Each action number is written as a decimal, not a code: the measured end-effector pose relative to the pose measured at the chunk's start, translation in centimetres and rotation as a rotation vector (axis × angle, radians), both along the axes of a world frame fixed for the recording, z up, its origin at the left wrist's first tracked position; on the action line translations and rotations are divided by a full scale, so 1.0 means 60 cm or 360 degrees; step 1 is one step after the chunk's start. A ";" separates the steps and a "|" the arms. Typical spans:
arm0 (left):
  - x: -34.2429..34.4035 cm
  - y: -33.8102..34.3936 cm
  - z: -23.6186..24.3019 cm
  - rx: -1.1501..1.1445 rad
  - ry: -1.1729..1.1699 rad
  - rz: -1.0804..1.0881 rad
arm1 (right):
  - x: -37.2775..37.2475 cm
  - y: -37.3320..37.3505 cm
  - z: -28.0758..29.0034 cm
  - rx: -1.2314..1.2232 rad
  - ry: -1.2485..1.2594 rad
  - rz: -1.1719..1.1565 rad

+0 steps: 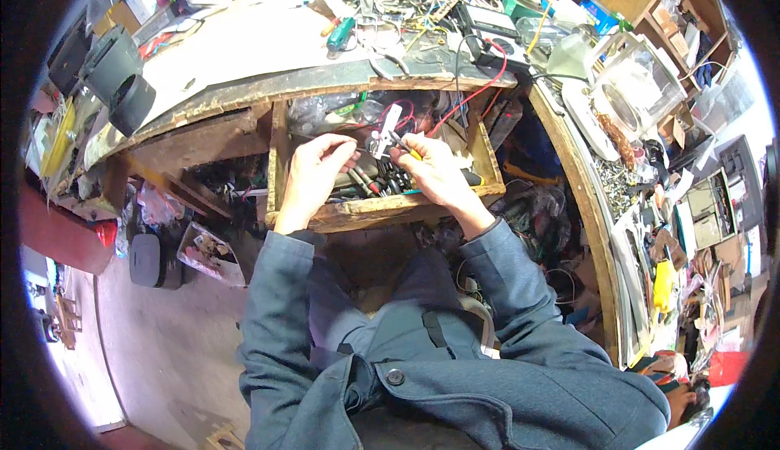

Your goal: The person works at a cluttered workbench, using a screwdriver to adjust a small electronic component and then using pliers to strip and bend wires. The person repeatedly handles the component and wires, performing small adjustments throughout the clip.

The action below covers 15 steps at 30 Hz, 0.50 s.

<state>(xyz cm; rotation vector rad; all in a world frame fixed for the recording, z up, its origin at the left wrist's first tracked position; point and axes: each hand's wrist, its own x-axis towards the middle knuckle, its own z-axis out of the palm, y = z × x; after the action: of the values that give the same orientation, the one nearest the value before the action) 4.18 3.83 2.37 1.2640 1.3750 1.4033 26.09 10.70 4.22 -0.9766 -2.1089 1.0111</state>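
Though cluttered, pale workbench (236,47) above drawer (366,215) and floor (175,336).

Single fisheye view, head-mounted. Faces steeply down and forward, at close range, across the open drawer (382,213) to the desk (219,53) beyond its front edge.

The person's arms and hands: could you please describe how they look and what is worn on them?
The left hand and right hand are bare, without gloves. The left sleeve and right sleeve are long, dark blue-grey cloth, reaching close to the wrists.
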 end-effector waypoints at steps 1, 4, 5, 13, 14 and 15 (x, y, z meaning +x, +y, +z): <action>-0.001 -0.001 0.000 0.0017 -0.0020 0.0000 | -0.001 0.000 -0.001 0.0002 -0.0019 0.0038; -0.004 -0.001 -0.002 0.0055 -0.0061 -0.0049 | -0.004 -0.005 0.007 0.0060 -0.0086 0.0074; -0.003 -0.001 -0.001 0.0076 -0.0086 -0.0069 | -0.005 -0.006 0.005 0.0079 -0.0079 0.0070; -0.018 0.003 -0.014 0.0028 -0.0190 -0.0032 | -0.017 -0.011 -0.015 0.0459 -0.0201 -0.0114; -0.019 0.004 -0.017 0.0014 -0.0210 -0.0019 | -0.016 -0.012 -0.017 0.0482 -0.0218 -0.0147; -0.017 0.004 -0.013 0.0012 -0.0189 0.0044 | -0.013 -0.007 -0.025 0.0377 -0.0002 -0.0205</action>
<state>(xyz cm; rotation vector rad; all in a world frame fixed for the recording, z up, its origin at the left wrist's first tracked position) 3.18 4.05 1.57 1.1514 1.3122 1.4793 25.29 10.27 2.75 -0.9788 -2.0802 0.6792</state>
